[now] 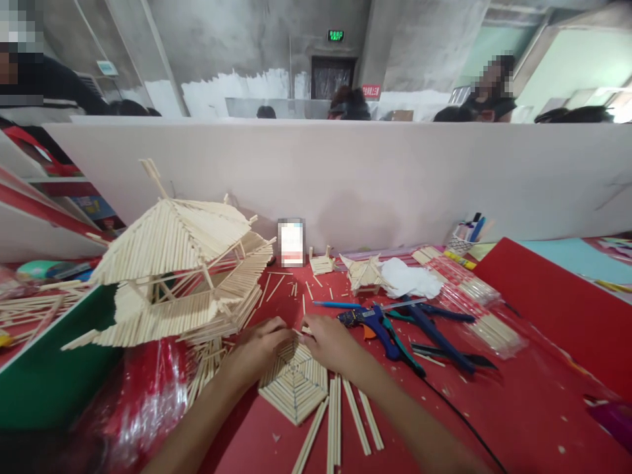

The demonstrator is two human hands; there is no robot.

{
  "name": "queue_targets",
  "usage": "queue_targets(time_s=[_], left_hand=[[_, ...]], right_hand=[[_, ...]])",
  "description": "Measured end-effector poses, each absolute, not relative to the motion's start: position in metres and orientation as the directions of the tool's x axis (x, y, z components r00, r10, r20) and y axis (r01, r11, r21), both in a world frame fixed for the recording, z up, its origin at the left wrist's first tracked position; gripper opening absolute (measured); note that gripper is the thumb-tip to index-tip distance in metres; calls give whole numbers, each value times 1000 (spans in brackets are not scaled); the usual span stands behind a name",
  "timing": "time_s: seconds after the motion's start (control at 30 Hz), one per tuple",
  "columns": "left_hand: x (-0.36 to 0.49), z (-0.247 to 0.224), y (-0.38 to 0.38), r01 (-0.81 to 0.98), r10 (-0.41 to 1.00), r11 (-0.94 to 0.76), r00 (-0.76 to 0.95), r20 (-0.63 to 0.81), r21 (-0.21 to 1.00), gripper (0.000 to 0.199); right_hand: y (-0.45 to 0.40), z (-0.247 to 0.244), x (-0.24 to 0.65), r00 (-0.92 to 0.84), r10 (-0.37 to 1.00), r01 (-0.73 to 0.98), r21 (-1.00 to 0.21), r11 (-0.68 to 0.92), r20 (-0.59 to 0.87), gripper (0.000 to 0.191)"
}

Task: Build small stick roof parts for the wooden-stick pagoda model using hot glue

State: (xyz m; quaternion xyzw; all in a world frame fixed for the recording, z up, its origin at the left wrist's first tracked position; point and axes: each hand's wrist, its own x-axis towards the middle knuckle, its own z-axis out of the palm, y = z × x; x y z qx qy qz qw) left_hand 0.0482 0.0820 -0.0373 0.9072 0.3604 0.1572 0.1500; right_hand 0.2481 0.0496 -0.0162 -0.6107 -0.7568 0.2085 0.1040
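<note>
A hexagonal panel of wooden sticks (pixel 295 383), marked with blue lines, lies flat on the red table between my forearms. At its far edge my left hand (pixel 264 342) is closed, fingertips pressed down; what they grip is hidden. Just to its right, the curled fingers of my right hand (pixel 323 339) pinch a short wooden stick (pixel 306 328), partly covered by the fingers. Several loose long sticks (pixel 334 421) lie at the panel's near right side. Right of my right hand are a blue hot glue gun (pixel 378 326) and a blue pen (pixel 338 304).
A large stick-built pavilion (pixel 172 263) stands at left beside plastic wrapping (pixel 153 388). Pliers (pixel 439 336), white tissue (pixel 412 280), a small stick model (pixel 364 273) and packaged sticks (pixel 474 296) lie right. A white partition (pixel 375 178) rises behind; people are beyond it.
</note>
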Motion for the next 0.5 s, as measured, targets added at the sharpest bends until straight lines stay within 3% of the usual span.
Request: queue_targets(time_s=[0.13,0.5], left_hand=[[49,-41,82,622,692,-716,693,203,316,31],[64,-43,72,742,829,-553,535,162,380,20]], right_hand=[[50,-17,248,-237,967,872,-461,168,-96,15],[50,-19,248,-217,964,859,-499,115,-151,15]])
